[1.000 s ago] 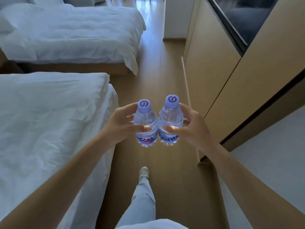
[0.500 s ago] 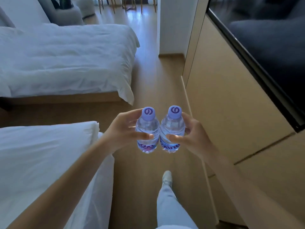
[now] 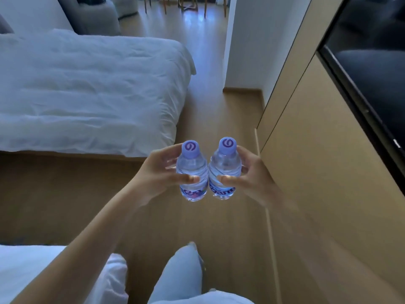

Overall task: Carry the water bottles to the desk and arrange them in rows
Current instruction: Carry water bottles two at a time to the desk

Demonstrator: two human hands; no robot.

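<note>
Two small clear water bottles with purple caps are held upright side by side in front of me, over the wooden floor. My left hand (image 3: 158,173) grips the left bottle (image 3: 191,166) round its body, thumb across the front. My right hand (image 3: 252,175) grips the right bottle (image 3: 225,164) the same way. The two bottles touch or nearly touch at their widest part. No desk is in view.
A white bed (image 3: 87,93) lies ahead on the left, and a second bed's corner (image 3: 57,275) is at lower left. A tan wooden cabinet wall (image 3: 317,150) with a dark screen (image 3: 372,62) runs along the right. The floor aisle (image 3: 208,110) leads ahead past a white wall corner (image 3: 243,44).
I have walked forward along the aisle: the near bed has slid down and out of view, the far bed and the doorway area are closer. Both hands keep the same hold on the bottles.
</note>
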